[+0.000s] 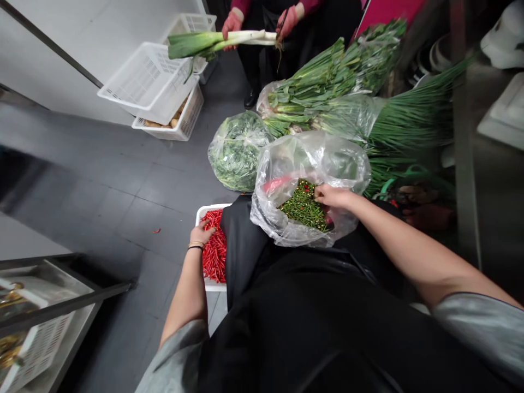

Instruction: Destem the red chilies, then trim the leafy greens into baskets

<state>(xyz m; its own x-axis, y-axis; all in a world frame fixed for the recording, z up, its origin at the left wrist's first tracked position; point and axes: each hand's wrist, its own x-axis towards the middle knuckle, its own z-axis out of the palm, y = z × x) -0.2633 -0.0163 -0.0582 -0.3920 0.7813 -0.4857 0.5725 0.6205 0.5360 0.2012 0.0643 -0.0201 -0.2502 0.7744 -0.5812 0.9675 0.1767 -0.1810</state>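
Note:
Red chillies (214, 248) fill a white basket (215, 286) beside my leg. My left hand (201, 233) lies on them at the basket's edge, thumb and fingers apart. Over my lap a clear plastic bag (266, 218) gapes wide, with a heap of green chilli stems (301, 210) inside and a few red bits among them. My right hand (328, 195) reaches into the bag at the heap's right side. Its fingers are curled together; whatever they pinch is hidden.
Opposite me a person's gloved hands (232, 26) hold a leek (241, 38) and scissors. Bagged leafy greens (241, 150) and long green bundles (315, 82) lie ahead. Stacked white crates (143, 82) stand at left, a metal rack (61, 297) lower left. One chilli (156, 231) is on the floor.

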